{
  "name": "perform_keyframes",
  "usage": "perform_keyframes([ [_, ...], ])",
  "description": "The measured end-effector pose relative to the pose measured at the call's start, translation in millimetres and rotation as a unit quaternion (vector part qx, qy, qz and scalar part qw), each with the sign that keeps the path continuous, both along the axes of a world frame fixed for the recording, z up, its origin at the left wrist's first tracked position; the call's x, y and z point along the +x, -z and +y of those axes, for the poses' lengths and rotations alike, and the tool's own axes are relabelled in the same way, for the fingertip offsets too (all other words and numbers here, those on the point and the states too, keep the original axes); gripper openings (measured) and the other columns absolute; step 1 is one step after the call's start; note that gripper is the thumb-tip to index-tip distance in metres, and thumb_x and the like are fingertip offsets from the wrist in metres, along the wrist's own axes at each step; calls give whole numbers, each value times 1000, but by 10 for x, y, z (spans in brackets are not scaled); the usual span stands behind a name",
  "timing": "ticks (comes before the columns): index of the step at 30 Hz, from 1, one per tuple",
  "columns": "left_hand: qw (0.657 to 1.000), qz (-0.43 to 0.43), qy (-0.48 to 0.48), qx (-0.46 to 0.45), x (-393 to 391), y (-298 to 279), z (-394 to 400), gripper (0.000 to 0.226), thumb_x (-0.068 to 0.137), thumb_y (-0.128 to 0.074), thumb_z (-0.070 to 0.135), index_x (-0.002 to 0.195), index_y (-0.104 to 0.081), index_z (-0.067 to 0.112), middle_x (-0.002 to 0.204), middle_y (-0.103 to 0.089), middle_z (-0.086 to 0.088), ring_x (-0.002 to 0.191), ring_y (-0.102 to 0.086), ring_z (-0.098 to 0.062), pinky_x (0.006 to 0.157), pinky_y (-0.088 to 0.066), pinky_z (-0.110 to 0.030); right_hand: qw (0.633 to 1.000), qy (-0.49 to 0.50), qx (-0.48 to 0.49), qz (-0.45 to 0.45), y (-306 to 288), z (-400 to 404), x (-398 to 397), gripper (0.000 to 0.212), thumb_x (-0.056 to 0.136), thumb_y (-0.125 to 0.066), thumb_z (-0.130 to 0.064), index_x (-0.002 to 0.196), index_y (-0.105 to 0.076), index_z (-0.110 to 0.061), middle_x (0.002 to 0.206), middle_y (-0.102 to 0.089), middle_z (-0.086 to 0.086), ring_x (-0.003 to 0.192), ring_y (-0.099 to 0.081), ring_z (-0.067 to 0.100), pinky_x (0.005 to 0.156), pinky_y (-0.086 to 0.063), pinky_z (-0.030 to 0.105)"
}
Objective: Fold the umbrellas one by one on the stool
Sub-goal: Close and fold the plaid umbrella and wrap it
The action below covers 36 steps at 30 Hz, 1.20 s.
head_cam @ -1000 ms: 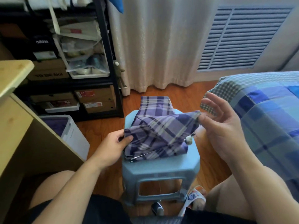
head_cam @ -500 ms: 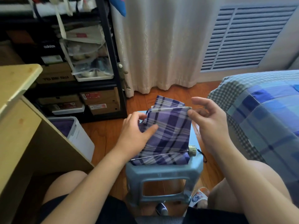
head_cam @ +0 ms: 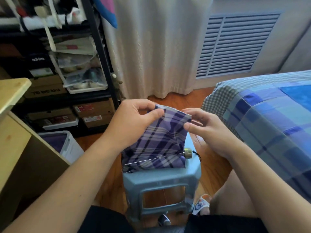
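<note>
Both hands [head_cam: 170,126] pinch umbrella [head_cam: 159,140].

A home bedroom: a bed [head_cam: 269,118] with a blue patchwork cover at 3 o'clock, a cream curtain [head_cam: 156,47] at 12, a cluttered black shelf [head_cam: 94,39] of shoeboxes [head_cam: 94,113] at 10, wooden floor [head_cam: 176,98].

Stool [head_cam: 161,178] hemmed by bed [head_cam: 269,125] (right) and desk [head_cam: 11,132].

I see purple-and-white plaid umbrella [head_cam: 158,140] on pale blue stool [head_cam: 161,179]. Right of stool: blue patchwork, grey-check bedspread [head_cam: 262,115]. Behind stool: cream curtain [head_cam: 156,47]. Left of stool: black shelf [head_cam: 94,31].
</note>
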<state>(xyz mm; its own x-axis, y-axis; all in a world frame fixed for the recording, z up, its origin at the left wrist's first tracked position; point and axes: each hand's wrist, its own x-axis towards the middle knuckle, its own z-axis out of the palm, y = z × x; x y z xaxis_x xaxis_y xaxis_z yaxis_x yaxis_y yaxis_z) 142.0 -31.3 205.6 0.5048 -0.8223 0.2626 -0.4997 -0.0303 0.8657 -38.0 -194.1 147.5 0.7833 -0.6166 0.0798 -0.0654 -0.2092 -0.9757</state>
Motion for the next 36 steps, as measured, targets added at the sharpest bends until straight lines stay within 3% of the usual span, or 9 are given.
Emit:
perform_keyframes([
  [3,996,79,-33,3,146,111,-71,8,93,-74,15,93,-79,21,84,-79,-1,82,-75,-16,80,-61,-33,999,41,-6,-18,-103,-103,145,9,93,-72,-8,98,-77,-3,99,-79,6,98,-74,20,90,-57,30],
  [8,979,159,-112,58,478,441,-169,38,92,-75,21,128,-63,27,119,-69,0,107,-67,-16,94,-55,-37,993,102,-30,50,-28,-414,576,9,96,-71,-13,90,-76,-11,93,-78,11,91,-74,29,91,-61,41],
  [14,966,-121,-87,209,333,911,198,68,92,-72,40,152,-39,36,147,-41,6,136,-39,-16,114,-34,-35,986,137,-43,86,263,-745,957,9,97,-71,-14,92,-75,-7,94,-75,18,78,-66,21,83,-61,42],
  [16,965,-131,-91,208,324,1142,304,59,96,-66,39,150,-42,35,145,-43,9,135,-41,-14,113,-34,-32,977,151,-68,134,454,-897,1091,10,96,-72,-19,90,-75,-11,91,-75,12,80,-69,22,83,-62,45],
  [20,968,20,-185,169,431,1416,391,41,101,-60,34,141,-53,26,135,-51,10,128,-49,-10,106,-39,-29,949,136,-147,242,827,-1098,1300,14,95,-72,-26,91,-75,-13,88,-73,4,89,-67,25,75,-49,31],
  [23,966,100,-158,180,497,1527,430,28,104,-55,32,132,-59,34,135,-59,8,122,-57,-7,104,-47,-31,922,115,-207,308,986,-1148,1381,14,95,-70,-30,93,-72,-16,99,-73,6,97,-66,29,79,-50,33],
  [26,964,92,-128,212,553,1594,410,29,104,-57,29,132,-62,32,131,-60,9,120,-57,-8,101,-45,-28,913,128,-227,315,896,-1101,1314,15,99,-63,-33,99,-65,-19,104,-68,3,98,-62,27,81,-49,36],
  [30,962,38,-158,220,587,1584,220,27,103,-59,22,129,-67,22,119,-61,5,108,-57,-11,84,-38,-17,931,154,-198,264,515,-747,869,35,102,-54,-40,83,-58,-11,80,-67,0,78,-65,24,65,-48,38],
  [36,960,74,-190,194,587,1613,114,11,102,-59,27,103,-70,25,99,-70,8,92,-64,-11,63,-40,-11,908,35,-128,397,544,-18,119,31,96,-65,-46,79,-68,-20,75,-70,-2,76,-68,22,73,-55,39],
])
